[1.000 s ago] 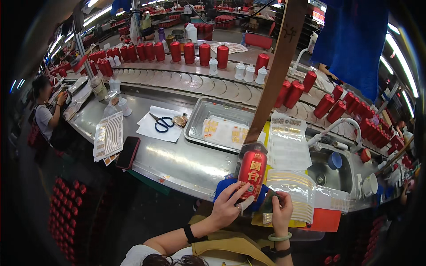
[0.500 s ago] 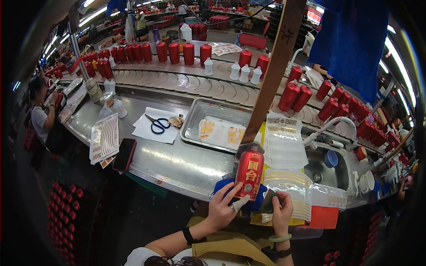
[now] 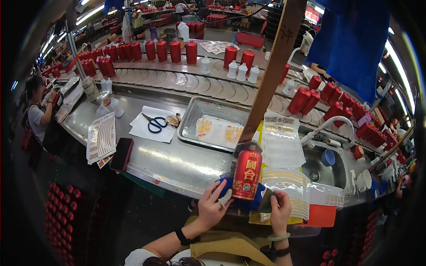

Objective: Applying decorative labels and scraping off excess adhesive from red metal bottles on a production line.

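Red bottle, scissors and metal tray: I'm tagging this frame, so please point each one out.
Red bottle point(image 3: 246, 174), head view, middle of its body.
Scissors point(image 3: 155, 127), head view, on a blue handle loop.
Metal tray point(image 3: 194, 114), head view, bare left floor near the rim.

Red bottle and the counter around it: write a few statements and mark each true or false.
1. The red bottle stands upright on a blue cloth. True.
2. The left hand holds the scissors. False: the scissors lie on white paper, away from both hands.
3. The metal tray holds sheets of labels. True.
4. The right hand rests in the sink. False: it is beside the bottle's base, holding a small dark piece.
5. The phone lies near the counter's front edge. True.
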Tool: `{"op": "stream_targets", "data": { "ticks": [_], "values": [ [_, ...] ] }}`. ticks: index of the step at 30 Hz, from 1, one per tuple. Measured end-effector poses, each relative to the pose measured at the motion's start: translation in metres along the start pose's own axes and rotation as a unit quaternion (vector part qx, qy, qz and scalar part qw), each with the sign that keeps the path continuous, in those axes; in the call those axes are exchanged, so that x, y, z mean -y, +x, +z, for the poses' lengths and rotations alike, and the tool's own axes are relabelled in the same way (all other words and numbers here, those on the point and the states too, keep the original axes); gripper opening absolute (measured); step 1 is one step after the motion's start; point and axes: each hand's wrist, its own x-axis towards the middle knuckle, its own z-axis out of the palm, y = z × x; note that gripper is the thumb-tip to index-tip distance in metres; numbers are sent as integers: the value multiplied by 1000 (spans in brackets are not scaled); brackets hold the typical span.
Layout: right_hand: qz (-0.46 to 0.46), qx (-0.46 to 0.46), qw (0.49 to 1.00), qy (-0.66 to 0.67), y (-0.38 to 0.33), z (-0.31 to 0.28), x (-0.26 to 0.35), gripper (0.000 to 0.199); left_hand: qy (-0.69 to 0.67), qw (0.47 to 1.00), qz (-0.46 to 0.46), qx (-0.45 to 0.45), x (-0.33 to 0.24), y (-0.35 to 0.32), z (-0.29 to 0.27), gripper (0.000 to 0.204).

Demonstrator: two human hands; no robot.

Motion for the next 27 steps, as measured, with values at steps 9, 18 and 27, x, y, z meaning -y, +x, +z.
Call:
{"op": "stream_targets", "data": {
  "ticks": [9,18,27],
  "values": [
    [-106,14,993,-49,42,-4,19,34,-173,981,-62,66,-17,40,16,96],
    [-325,34,927,-182,95,10,70,24,-165,971,-95,144,5,42,18,93],
    [-510,174,797,-271,65,22,45,28,-204,946,-189,168,-7,44,25,96]
  ]
}}
